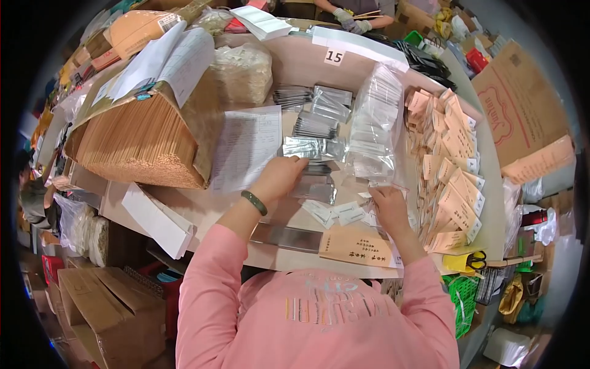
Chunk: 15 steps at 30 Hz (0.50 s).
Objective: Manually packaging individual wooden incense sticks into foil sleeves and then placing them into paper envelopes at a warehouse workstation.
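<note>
My left hand (282, 174), with a dark bangle on its wrist, has its fingertips at a pile of shiny silver packets (302, 147); whether it grips one cannot be told. More flat packets (316, 124) lie in stacks beyond. My right hand (389, 207) is bent downward by the lower end of a clear plastic bag (375, 124) full of white packets. Its fingertips are beside small white packets (350, 213), and a hold is not plain. Nearer me, a printed orange paper sleeve (355, 246) lies over one end of a dark, glossy strip (286, 237).
Many printed orange sleeves (454, 198) are heaped along the right side. On the left stands an open carton (203, 138) packed with orange paper edges, next to a written sheet (249, 143). Yellow-and-black scissors (475, 260) sit at the right corner. A gloved co-worker's hands (352, 20) are across the table.
</note>
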Each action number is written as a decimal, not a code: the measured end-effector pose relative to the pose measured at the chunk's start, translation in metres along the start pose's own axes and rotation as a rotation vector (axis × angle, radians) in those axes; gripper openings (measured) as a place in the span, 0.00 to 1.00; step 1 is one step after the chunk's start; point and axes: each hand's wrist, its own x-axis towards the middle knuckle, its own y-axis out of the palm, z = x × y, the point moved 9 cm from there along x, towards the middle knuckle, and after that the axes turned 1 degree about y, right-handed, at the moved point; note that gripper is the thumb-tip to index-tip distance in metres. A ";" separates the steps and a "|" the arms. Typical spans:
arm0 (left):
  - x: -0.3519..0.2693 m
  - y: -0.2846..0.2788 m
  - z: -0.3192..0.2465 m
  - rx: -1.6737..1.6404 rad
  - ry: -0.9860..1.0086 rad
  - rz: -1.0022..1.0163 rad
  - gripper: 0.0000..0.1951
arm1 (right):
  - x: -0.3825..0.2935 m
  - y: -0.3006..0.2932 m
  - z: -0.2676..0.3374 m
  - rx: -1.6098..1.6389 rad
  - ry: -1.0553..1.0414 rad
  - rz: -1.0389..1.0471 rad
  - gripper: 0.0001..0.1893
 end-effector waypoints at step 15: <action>-0.047 -0.077 -0.011 -0.098 0.090 -0.437 0.19 | 0.052 0.052 0.120 0.191 -0.257 0.060 0.06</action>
